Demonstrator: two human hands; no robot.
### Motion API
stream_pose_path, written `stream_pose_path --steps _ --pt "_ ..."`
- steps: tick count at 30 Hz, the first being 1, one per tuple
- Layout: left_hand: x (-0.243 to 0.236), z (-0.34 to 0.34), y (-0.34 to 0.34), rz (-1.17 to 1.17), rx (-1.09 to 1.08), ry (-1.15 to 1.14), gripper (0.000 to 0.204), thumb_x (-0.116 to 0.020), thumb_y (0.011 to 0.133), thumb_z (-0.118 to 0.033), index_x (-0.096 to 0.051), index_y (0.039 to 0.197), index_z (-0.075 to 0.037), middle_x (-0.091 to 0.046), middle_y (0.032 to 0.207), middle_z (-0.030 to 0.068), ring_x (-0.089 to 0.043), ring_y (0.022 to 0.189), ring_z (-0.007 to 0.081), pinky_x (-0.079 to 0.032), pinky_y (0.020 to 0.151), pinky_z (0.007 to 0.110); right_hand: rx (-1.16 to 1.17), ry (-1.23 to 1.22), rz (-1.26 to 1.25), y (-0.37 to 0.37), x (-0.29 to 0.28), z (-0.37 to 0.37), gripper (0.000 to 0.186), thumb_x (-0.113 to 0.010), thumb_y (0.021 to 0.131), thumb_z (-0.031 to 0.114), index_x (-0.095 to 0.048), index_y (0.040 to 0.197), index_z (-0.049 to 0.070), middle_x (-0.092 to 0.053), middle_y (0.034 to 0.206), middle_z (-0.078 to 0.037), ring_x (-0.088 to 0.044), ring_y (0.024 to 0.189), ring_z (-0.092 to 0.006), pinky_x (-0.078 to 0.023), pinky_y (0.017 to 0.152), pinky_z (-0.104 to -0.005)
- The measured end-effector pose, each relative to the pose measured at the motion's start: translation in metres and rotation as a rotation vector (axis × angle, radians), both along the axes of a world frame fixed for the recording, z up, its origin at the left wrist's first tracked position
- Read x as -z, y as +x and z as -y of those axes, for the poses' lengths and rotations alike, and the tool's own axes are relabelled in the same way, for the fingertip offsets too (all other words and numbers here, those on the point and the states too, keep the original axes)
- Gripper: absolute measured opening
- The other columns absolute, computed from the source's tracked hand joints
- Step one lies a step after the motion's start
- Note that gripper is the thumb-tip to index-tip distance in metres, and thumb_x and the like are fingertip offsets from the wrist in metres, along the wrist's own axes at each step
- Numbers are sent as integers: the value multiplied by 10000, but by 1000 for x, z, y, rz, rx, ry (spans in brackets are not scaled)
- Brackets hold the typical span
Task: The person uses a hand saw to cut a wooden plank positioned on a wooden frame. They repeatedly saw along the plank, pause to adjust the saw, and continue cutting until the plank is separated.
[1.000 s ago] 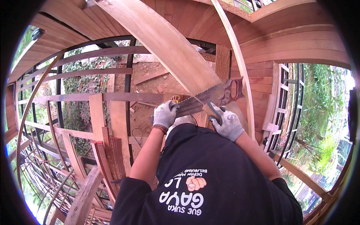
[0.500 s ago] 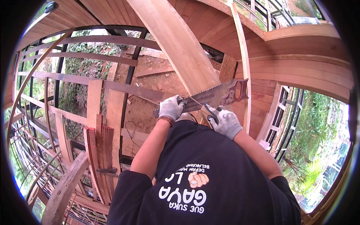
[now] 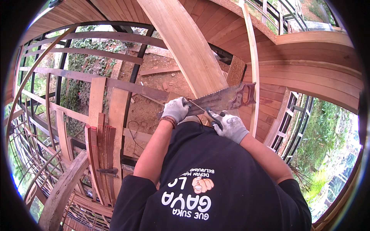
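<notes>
A handsaw with a brown wooden handle lies across in front of my chest, teeth edge facing away and handle to the right. My gloved left hand is closed around the narrow end of its blade. In my gloved right hand is the dark handle of a thin file. The file slants over the saw's blade, its far tip close to my left fingers. Whether those fingers also pinch the tip is hidden. Beyond the teeth, a wide pale plank stretches away.
Several reddish wood strips stand at the left, with a dark clamp-like tool across them. A weathered beam is at lower left. Dark metal framing opens onto earth below. Wooden decking spans the right.
The file and my right hand have shifted slightly left and toward me against the saw. My left hand keeps its hold on the blade end. The whole view has tilted a little.
</notes>
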State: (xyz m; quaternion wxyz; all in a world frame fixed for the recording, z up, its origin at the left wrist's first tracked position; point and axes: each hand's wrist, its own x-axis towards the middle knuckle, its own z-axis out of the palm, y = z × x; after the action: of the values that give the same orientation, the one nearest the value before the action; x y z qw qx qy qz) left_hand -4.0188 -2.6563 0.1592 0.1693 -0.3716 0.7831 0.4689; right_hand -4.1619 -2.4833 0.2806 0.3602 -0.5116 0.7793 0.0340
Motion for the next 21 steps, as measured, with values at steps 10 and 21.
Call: stream_pose_path --steps 10,21 --pt "4 -8 -2 33 11 -98 274 -601 849 -344 -665 1004 -126 -681 1034 131 -632 1009 325 -490 859 421 -80 126 -21 9 -2 11 467 -509 904 301 -497 1339 131 -650 896 -230 -653 803 -363 -525 734 -463" --pt "-1 -19 2 -8 -94 -91 252 -613 838 -314 -682 954 -101 -682 988 146 -639 973 325 -494 853 436 -137 90 -46 16 32 33 512 -525 911 316 -451 1393 158 -631 964 -237 -655 843 -347 -530 757 -438"
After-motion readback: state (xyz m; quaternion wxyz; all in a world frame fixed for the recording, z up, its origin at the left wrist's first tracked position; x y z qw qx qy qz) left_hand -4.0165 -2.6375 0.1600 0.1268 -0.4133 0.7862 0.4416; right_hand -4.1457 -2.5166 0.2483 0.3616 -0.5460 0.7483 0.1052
